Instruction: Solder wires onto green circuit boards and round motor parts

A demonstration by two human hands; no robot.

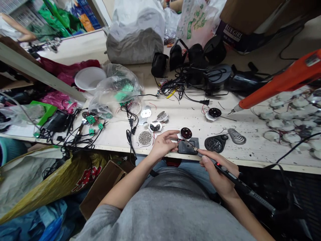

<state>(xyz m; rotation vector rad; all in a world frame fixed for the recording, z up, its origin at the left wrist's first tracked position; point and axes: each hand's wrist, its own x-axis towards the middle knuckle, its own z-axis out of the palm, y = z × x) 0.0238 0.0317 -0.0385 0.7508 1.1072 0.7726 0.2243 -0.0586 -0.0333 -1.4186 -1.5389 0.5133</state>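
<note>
My right hand point(222, 174) is wrapped round a black soldering iron point(250, 192) with a small red light on its handle. The iron's tip reaches left over a dark rectangular tray point(194, 147), close to a round black disc point(186, 133) on a white base. My left hand point(164, 144) is at the left side of this disc, fingers closed near a thin red wire; what they pinch is too small to make out. Right of the tray lie a round black holder point(215, 143) with dark contents and a metal coil spring point(236, 136).
A dish of small metal pieces point(144, 138) stands left of my left hand. An orange electric screwdriver point(276, 83) slants in from the right, above many white round parts point(283, 124). Black lamp housings and cables point(185, 80) lie behind. Another person's arm point(21, 31) shows far left.
</note>
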